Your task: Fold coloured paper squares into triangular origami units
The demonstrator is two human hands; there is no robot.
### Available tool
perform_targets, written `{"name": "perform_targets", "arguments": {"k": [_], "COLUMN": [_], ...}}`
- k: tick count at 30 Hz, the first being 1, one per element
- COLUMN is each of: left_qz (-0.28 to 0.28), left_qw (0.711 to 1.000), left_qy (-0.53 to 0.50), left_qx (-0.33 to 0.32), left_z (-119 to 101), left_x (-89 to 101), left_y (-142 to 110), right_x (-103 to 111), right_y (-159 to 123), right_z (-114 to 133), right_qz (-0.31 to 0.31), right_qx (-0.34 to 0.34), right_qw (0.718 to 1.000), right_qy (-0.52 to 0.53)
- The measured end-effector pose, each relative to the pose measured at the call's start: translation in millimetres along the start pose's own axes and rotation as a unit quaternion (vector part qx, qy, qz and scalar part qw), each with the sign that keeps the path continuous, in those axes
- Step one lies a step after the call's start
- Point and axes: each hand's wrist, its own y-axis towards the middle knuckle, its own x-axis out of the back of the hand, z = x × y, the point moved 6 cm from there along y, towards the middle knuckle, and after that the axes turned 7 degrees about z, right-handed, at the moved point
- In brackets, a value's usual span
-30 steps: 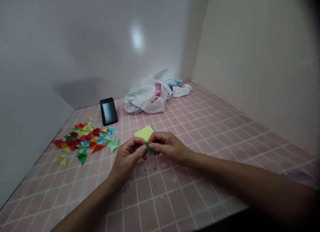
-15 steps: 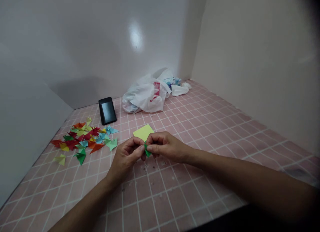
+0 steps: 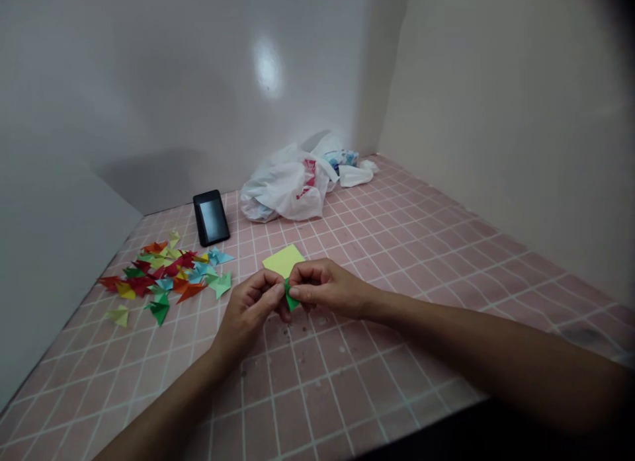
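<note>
The left hand (image 3: 247, 309) and right hand (image 3: 325, 289) meet just above the pink tile surface (image 3: 317, 408), both closed in a tight pinch on a small piece of folded green paper (image 3: 292, 297), which sticks out below the fingertips. Holding it from both sides seems to keep the small fold steady, though the fingers hide most of its shape. Just behind the hands, nearly touching the right one, a flat yellow-green paper square (image 3: 284, 260) lies tilted on the tiles, its thin sheet smooth and unfolded. Further left, a loose heap of folded paper triangles (image 3: 161, 276) in red, orange, yellow, green and pale blue spreads over the tiles, their sharp points aimed every which way (a few strays lie apart from the rest). Beyond them, a black handheld device (image 3: 211, 217) lies with its glossy screen up, near the crumpled white plastic bag (image 3: 280, 190), whose thin film bunches into soft folds against the smooth white wall (image 3: 173, 84).
</note>
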Motion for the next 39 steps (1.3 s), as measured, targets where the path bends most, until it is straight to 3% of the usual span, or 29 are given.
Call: {"name": "perform_targets", "arguments": {"k": [16,21,27,33,39], "left_qz": [-0.079,-0.084,-0.078,-0.068,-0.077], "left_qw": [0.994,0.994,0.996,0.997,0.996], "left_qy": [0.08,0.072,0.048,0.039,-0.029], "left_qx": [0.009,0.013,0.011,0.001,0.02], "left_z": [-11,-6,0,-1,4], "left_x": [1.3,4.0,1.8,2.4,-1.5], "left_y": [-1,-3,-1,2,1], "right_x": [-2,-3,1,-3,3], "right_y": [1,1,-3,-4,-8], "right_z": [-8,-10,6,5,6], "right_qz": [-0.01,-0.015,-0.068,-0.058,-0.145], "right_qx": [-0.015,-0.025,0.026,0.029,0.047], "right_qw": [1.0,0.999,0.977,0.986,0.975], "right_qy": [-0.004,-0.029,-0.199,-0.151,-0.162]}}
